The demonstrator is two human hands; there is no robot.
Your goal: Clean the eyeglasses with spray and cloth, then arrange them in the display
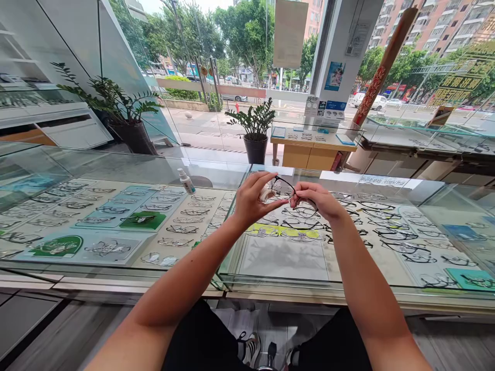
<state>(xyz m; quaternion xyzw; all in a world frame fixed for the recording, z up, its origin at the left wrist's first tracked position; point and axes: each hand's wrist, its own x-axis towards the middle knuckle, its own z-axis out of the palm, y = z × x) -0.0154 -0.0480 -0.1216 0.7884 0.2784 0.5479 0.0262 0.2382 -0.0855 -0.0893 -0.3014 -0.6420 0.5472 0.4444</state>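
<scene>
Above the glass counter I hold a pair of dark-rimmed eyeglasses [286, 181] between both hands. My left hand [252, 198] grips one side of the frame, its thumb below and its fingers above. At the other side, my right hand [317, 198] pinches the frame near its right edge with thumb and fingertips. My fingers cover part of the rims. Under the glass below my hands lie several rows of eyeglasses [303, 224], some of them on a yellow-green strip [266, 230].
A white spray bottle [186, 181] stands on the counter [228, 149] left of my hands. More eyeglasses [398, 234] fill the display to the right. Beyond the counter are a potted plant [256, 149], a second plant [133, 135] and a wooden display table [309, 154].
</scene>
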